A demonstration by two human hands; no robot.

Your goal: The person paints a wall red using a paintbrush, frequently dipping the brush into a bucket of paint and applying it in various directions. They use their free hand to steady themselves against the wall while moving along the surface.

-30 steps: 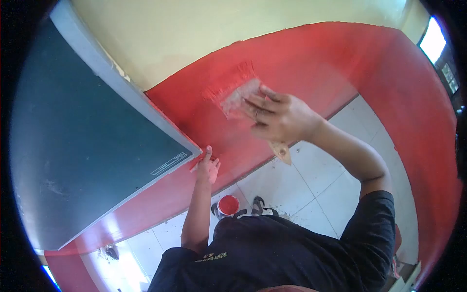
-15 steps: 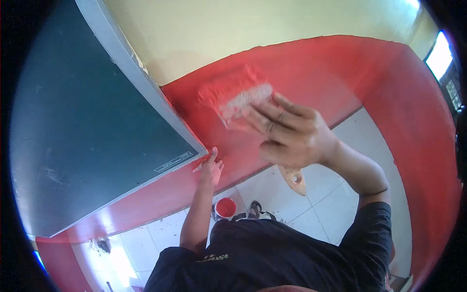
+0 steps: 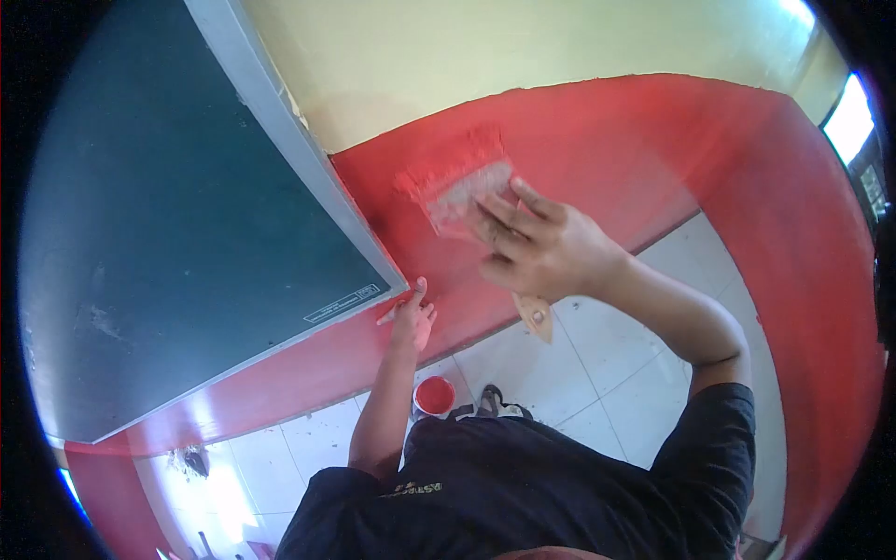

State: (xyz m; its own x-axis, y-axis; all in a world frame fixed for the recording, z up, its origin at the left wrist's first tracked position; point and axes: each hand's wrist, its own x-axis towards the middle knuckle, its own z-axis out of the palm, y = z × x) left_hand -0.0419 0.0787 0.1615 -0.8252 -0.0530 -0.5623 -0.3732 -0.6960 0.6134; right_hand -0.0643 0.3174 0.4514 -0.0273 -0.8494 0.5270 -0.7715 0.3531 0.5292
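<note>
My right hand (image 3: 546, 247) is closed around a wide paintbrush (image 3: 467, 198) with red-coated bristles, its light wooden handle sticking out below the palm. The bristles are against or very close to the red part of the wall (image 3: 597, 149), just right of the board's frame. Lower down, my left hand (image 3: 413, 322) has its fingers spread at the bottom corner of the dark green board (image 3: 205, 215). Its fingers seem to touch the corner of the frame, and part of the hand looks red.
A small bucket of red paint (image 3: 434, 396) stands on the white tiled floor (image 3: 560, 369) by my foot. Above the red band the wall is pale yellow (image 3: 523, 47). The board's grey frame (image 3: 289, 121) borders the painted area, and a window (image 3: 849, 121) is at far right.
My right hand and the paintbrush have shifted slightly left, with the handle swinging up and left. My left hand stays at the board's corner. The view has shifted a little.
</note>
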